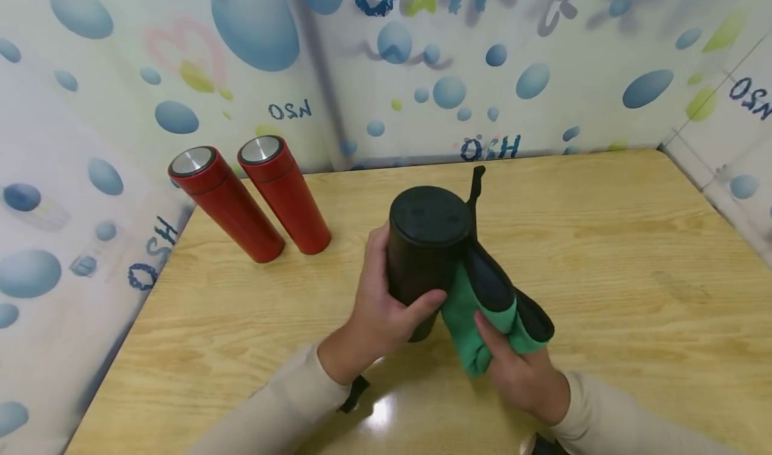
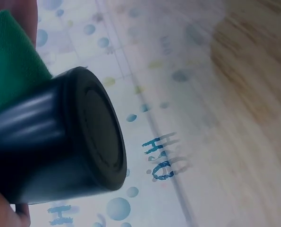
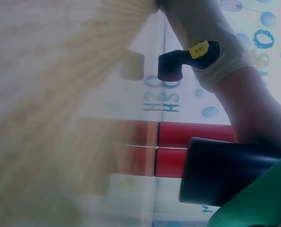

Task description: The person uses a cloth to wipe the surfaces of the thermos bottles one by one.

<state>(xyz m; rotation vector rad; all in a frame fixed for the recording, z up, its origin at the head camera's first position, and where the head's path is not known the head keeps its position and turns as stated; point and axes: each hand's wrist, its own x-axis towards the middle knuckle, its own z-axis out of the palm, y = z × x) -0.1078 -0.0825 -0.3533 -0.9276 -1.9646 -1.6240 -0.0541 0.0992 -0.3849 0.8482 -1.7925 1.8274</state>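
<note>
My left hand (image 1: 386, 307) grips a black cylindrical bottle (image 1: 419, 267), with the thumb across its near side. The bottle is held above the table, its flat round lid facing up. Its recessed round base shows in the left wrist view. Against the bottle's right side lies a folded green cloth (image 1: 464, 328) with black edging and a narrow black strap sticking up. My right hand (image 1: 521, 378) grips this cloth from below, thumb on its front fold. In the right wrist view, the green cloth (image 3: 253, 205) covers part of the black bottle (image 3: 220, 172).
Two red bottles (image 1: 232, 207) with silver-topped lids stand side by side at the table's back left. The light wood-grain table (image 1: 603, 254) meets a patterned wall covering (image 1: 338, 100) along its back edge. A black wrist device (image 3: 204, 56) sits on the left sleeve.
</note>
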